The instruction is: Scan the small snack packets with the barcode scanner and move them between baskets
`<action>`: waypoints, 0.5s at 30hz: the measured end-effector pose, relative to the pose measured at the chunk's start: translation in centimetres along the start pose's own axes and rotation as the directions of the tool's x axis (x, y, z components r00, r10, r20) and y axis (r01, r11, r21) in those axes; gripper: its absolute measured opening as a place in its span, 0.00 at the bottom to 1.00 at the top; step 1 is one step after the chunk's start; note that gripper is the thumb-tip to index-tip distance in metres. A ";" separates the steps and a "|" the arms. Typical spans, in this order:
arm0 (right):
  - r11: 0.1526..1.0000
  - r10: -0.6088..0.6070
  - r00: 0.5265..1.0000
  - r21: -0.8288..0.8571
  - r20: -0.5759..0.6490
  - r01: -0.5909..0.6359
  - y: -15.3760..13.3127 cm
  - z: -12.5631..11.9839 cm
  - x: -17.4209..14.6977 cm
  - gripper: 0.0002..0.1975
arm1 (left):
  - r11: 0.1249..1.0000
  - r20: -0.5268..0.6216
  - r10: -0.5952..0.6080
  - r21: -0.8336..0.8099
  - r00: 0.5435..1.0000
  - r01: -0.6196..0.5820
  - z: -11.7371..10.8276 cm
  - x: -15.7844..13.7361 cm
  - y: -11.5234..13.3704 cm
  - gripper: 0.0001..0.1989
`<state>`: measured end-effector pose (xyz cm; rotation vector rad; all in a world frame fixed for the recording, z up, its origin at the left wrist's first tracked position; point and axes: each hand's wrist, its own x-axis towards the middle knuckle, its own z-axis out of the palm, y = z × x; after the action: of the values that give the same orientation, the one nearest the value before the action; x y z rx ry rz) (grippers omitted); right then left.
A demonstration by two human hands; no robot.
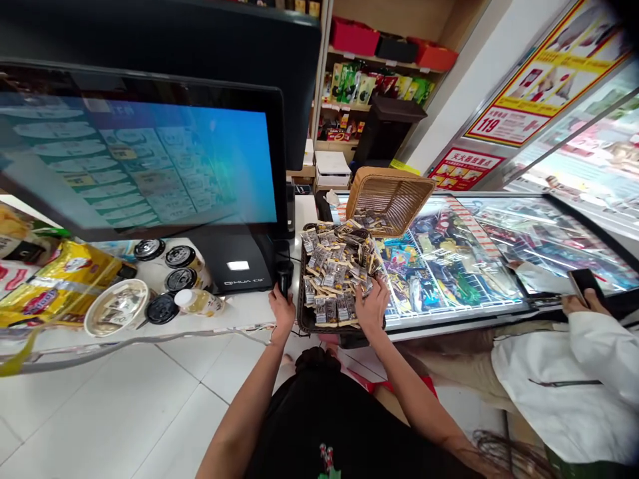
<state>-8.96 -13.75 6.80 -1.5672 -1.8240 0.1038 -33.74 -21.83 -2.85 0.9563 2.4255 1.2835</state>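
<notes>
A dark wicker basket on the counter is heaped with small clear-and-black snack packets. My right hand reaches into its near right corner, thumb and curled fingers around a packet among the others. Just left of the basket, my left hand is closed around the lower part of a black handheld scanner; its fingertips are partly hidden. Behind the dark basket, a tan wicker basket is tilted towards me, with more packets at its lower edge.
A large touchscreen till stands left. Before it are black-lidded cups, a small bottle, a round tub and a yellow snack bag. Glass-topped freezers run right, where a person in a white jacket holds a phone.
</notes>
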 end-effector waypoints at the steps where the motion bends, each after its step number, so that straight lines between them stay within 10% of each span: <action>1: 0.999 -0.040 0.999 0.011 0.006 0.040 -0.2 -0.2 -0.9 0.25 | 1.000 0.007 0.009 -0.004 1.000 -0.009 -0.3 -0.7 0.0 0.32; 4: 0.968 -0.234 0.972 0.100 0.035 0.229 -1.2 -0.3 -4.7 0.17 | 0.998 0.049 0.060 -0.028 0.997 -0.059 -1.7 -3.4 -0.5 0.32; 6: 0.862 -0.476 0.870 0.264 0.124 0.434 -1.6 0.1 -7.7 0.12 | 0.994 0.092 0.101 -0.049 0.991 -0.096 -3.1 -5.4 -1.1 0.31; 10: 0.564 -0.824 0.390 0.668 0.412 0.486 -1.1 2.1 -13.5 0.15 | 0.989 0.153 0.133 -0.077 0.979 -0.123 -5.7 -7.0 -2.9 0.30; 12: 0.668 -0.743 0.256 0.665 0.618 0.334 -0.9 3.7 -15.8 0.17 | 0.990 0.173 0.124 -0.084 0.977 -0.111 -6.4 -6.2 -3.7 0.30; 15: 0.916 -0.402 0.286 0.385 0.870 0.118 -1.7 6.8 -18.0 0.21 | 0.992 0.197 0.104 -0.093 0.975 -0.087 -6.9 -4.4 -4.5 0.27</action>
<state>-14.11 -27.61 -5.69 -0.9601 -2.7780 1.3204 -35.71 -30.95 -2.76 1.1327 2.1793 1.2419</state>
